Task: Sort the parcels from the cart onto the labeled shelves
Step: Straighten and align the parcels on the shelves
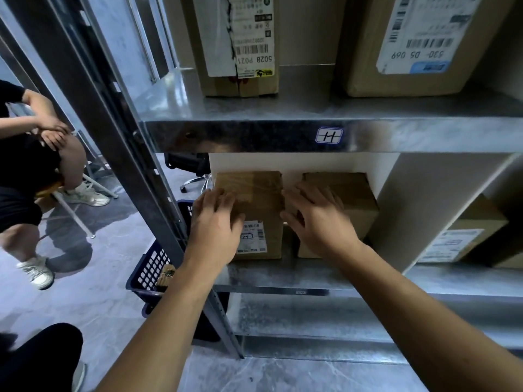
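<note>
Centrally, both grips were slack: the left hand [215, 224] rested flat-fingered on the labelled parcel [263, 199], the right hand [319, 219] splayed over a plain box [358, 199] beside it, on the shelf [283, 275] below tag H [329, 135].

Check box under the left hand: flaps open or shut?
Shut. The box has flat flaps sealed under glossy tape; the left hand rests on it.

Forearms [169, 321] bare up to frame edge; black trousers [42, 360] (lower left), pale shoe [79, 376].
</note>
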### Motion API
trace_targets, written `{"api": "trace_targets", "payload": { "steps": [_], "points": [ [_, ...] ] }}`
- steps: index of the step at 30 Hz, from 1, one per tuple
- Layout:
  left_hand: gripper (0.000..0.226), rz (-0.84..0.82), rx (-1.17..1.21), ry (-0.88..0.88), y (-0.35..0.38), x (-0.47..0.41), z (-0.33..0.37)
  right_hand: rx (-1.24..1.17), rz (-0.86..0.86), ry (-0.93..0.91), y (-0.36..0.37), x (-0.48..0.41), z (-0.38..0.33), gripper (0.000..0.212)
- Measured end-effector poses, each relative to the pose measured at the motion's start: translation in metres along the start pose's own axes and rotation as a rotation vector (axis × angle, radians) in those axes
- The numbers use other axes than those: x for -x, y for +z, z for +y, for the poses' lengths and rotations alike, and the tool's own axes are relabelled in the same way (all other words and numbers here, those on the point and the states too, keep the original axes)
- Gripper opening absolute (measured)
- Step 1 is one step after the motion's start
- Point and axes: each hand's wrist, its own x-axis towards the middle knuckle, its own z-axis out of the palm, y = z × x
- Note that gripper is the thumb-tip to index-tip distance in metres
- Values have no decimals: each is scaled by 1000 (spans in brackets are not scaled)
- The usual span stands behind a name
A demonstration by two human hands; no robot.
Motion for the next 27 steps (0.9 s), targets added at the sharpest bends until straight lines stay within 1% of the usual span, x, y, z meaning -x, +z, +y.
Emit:
{"api": "trace_targets", "payload": {
  "steps": [2,4,8,12,15,19,24,27],
  "points": [
    [43,61,16,92,-3,0,10,28,-4,48,-10,9,12,44],
    [44,57,33,182,-2,-2,26,33,-2,106,-20,18,29,46],
    [50,-106,143,237,15,-7,68,17,10,239,-33,33,63,49],
    [52,-205,162,306,43,-8,103,-2,11,318,-35,44,85,50],
    [54,-249,145,303,58,-11,121,-49,4,361,-31,49,96,52],
    [55,-299,84,229,75,-16,127,-117,0,405,-27,50,104,50],
    [50,-279,50,159,83,-17,126,-199,-23,402,-22,50,105,46],
    [50,-302,74,105,84,-20,125,-237,-25,408,-23,47,105,45]
  ]
}}
